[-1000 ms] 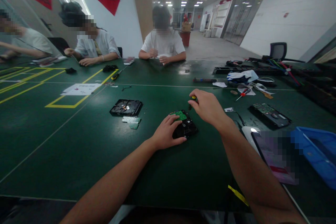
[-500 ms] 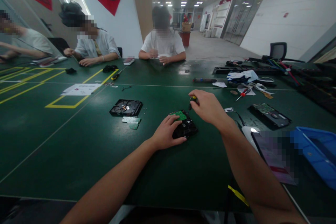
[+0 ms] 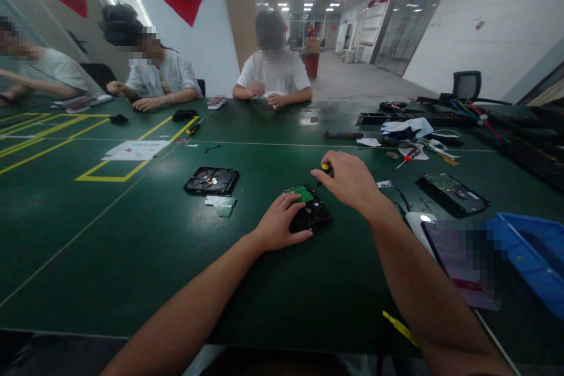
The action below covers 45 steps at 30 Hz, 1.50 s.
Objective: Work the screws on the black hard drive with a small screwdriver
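Observation:
A black hard drive [image 3: 315, 214] with a green circuit board [image 3: 304, 192] lies on the green table before me. My left hand [image 3: 278, 222] grips it from the left, fingers over its top and thumb along the near edge. Pinched in my right hand [image 3: 351, 181] is a screwdriver [image 3: 325, 168] with a yellow and black handle, held upright over the drive's far right corner. Whether its tip meets a screw is too small to see. To the left sits another hard drive [image 3: 211, 180], with a loose circuit board [image 3: 222, 204] beside it.
At the right are a third hard drive [image 3: 453, 192], a phone-like screen [image 3: 458, 264] and a blue bin [image 3: 529, 252]. A red screwdriver [image 3: 409, 157] and white gloves [image 3: 408, 128] lie farther back. Several people sit across the table; one person [image 3: 273, 79] faces me.
My right fingers have shifted around the screwdriver handle, which shows less of its black part now. My left hand and the hard drive have stayed put.

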Tool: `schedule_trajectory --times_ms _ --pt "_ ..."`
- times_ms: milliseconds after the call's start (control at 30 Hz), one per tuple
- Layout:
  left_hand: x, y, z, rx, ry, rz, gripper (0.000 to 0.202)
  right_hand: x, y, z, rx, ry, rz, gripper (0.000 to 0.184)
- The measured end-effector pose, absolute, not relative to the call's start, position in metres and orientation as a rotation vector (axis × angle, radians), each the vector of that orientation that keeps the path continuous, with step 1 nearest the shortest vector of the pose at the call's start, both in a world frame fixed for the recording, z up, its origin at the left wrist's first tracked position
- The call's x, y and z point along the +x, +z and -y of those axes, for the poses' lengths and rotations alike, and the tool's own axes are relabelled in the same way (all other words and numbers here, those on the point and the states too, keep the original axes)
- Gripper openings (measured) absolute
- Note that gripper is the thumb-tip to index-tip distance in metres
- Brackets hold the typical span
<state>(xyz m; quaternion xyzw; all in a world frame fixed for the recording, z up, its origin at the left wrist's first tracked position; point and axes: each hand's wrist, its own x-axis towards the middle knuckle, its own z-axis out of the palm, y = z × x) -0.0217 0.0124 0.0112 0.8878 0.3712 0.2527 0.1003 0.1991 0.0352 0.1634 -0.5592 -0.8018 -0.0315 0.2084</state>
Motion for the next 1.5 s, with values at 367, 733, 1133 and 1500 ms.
schedule_trajectory --times_ms 367,733,1133,1500 --pt "-0.0214 0.0105 -0.0124 2.617 0.747 -1.102 0.080 0.2000 0.1633 -0.0350 -1.551 -0.105 2.248 0.022" --pt "-0.0211 0.0130 -0.0110 2.621 0.750 -1.100 0.080 0.2019 0.1613 -0.0382 -1.423 0.019 2.290 0.029" --pt "-0.0214 0.0100 -0.0116 2.627 0.741 -1.128 0.082 0.1986 0.1652 -0.0344 -1.481 0.000 2.309 0.014" --pt "-0.0202 0.0131 -0.0103 2.622 0.747 -1.100 0.081 0.1950 0.1612 -0.0319 -1.514 -0.063 2.280 0.029"
